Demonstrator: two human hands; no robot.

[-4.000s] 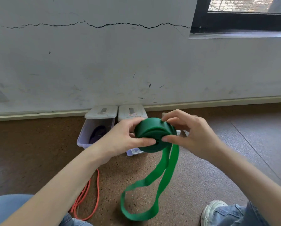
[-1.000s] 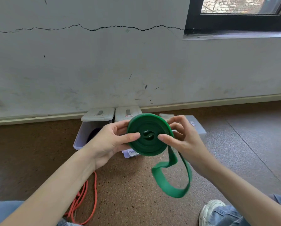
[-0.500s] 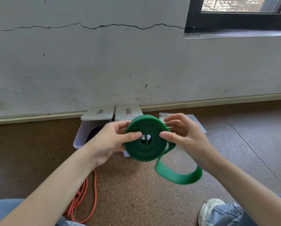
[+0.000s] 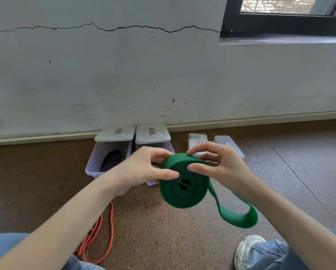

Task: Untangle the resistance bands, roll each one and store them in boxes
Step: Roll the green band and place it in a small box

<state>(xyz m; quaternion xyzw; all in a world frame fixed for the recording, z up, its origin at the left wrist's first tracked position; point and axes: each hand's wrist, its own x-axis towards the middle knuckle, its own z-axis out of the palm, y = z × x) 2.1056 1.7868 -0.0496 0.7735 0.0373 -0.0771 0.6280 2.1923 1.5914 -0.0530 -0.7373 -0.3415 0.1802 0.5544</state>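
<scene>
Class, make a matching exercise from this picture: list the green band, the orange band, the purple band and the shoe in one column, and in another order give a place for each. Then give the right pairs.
Things:
1. green band
2. orange band
3. purple band
4. shoe

Places:
A. inside the open left box
B. loose on the floor, beside the left forearm
C. bottom right corner of the picture
D. mostly rolled, held between the left hand and right hand

Pairs: 1-D, 2-B, 3-A, 4-C
</scene>
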